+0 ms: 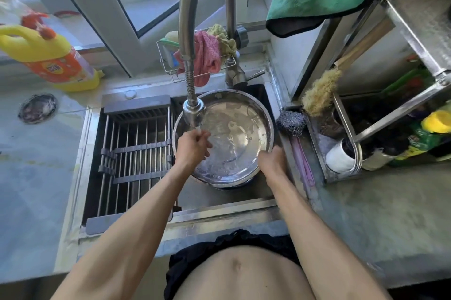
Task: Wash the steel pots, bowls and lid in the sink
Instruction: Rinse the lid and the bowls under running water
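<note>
A wide steel bowl (239,124) sits in the right half of the sink (219,204), tilted a little toward me, on top of other steel ware whose rim shows beneath it. Water runs from the faucet head (192,111) into the bowl. My left hand (192,147) is inside the bowl's left side under the stream, fingers curled, rubbing the inner wall; whether it holds anything is hidden. My right hand (272,160) grips the bowl's near right rim.
A folding drain rack (136,153) covers the sink's left half. A yellow detergent bottle (48,55) stands at the back left. Steel wool (291,122), a brush (319,94) and a shelf rack (366,128) with bottles crowd the right counter. Cloths (207,55) hang behind the faucet.
</note>
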{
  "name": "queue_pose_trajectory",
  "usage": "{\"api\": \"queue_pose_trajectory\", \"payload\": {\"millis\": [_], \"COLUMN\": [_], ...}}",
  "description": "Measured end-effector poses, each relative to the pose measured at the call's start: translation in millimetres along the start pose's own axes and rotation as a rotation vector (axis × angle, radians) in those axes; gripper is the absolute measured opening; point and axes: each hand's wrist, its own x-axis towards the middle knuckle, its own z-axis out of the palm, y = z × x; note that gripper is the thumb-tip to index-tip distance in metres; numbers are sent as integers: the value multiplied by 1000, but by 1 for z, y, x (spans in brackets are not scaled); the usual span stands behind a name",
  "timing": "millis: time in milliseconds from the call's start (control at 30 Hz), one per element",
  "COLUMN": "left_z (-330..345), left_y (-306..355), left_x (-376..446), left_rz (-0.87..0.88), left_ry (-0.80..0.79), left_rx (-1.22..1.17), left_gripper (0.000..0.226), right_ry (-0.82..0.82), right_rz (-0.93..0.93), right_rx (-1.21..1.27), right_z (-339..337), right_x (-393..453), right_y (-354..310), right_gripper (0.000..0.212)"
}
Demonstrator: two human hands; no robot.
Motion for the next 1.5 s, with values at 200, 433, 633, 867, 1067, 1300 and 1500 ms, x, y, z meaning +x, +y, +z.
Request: {"api": "queue_pose_trajectory", "payload": {"millis": [200,433,633,867,1067,1300,1500], "left_z": [-6,-4,-12,-13,-15,-22,-20], "left_y": [17,24,8,-21,-46,-75,-75], "left_x": [3,1,-4,-16,-37,-62,-57], "left_rz": [-77,-143,-39,295,358,704,718], "left_ry": [-13,-77,13,43,12,-47,-8], "left_rx": [-11,-216,23,674,735,825,635], "left_gripper": [47,29,32,42,36,52,24], "right_ry": [9,-38,-12,-1,-41,-89,-151], "right_rz": [24,50,66,94,104,146,124], "right_rx": [95,149,189,269,345,432,244], "right_z": [5,12,12,21,26,25,3], "right_x": [-2,3,7,11,14,8,-2], "right_y": [8,18,24,25,28,24,-1], "right_gripper": [27,31,33,26,29,29,9]}}
